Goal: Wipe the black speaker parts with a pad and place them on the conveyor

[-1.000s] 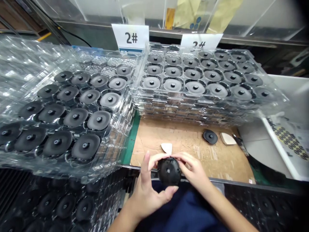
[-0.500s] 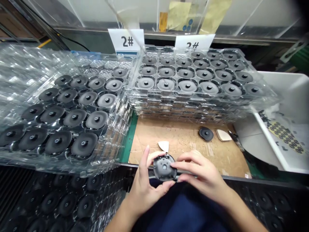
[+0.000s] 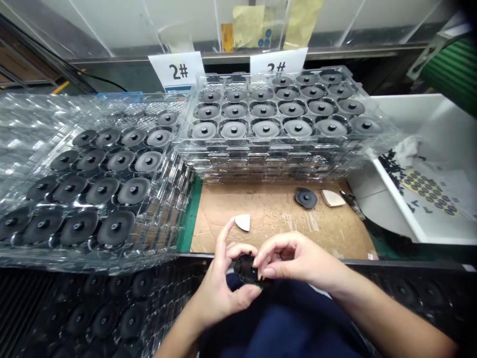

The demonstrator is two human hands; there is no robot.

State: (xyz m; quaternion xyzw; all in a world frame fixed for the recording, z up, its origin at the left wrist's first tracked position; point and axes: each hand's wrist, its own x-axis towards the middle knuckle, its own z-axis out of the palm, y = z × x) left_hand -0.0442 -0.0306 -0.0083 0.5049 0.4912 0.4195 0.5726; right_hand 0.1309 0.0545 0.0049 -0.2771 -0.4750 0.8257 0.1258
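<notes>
A dark round part point(image 3: 244, 269) is held above the bench's front edge by my left hand point(image 3: 219, 283), its thumb below and fingers behind the rim. My right hand point(image 3: 294, 258) is closed, with thumb and fingertips pinched at the right side of the same part; whether something small sits between them is hidden. Just beyond my left index fingertip, a white wedge-shaped piece point(image 3: 243, 222) lies on the cardboard point(image 3: 274, 211). Farther right on the cardboard are another black round part point(image 3: 306, 198) and a pale pad point(image 3: 333, 198).
Stacked clear trays of black round parts stand at the left point(image 3: 149, 233) and at the back point(image 3: 276, 141). A white bin point(image 3: 402, 209) on the right holds a sheet of oval stickers point(image 3: 428, 191) and small black pieces. A green ribbed hose point(image 3: 452, 69) is at upper right.
The held part has tilted and shows darker. My right hand's fingers have curled into a pinch at its right side. The whole view has shifted slightly.
</notes>
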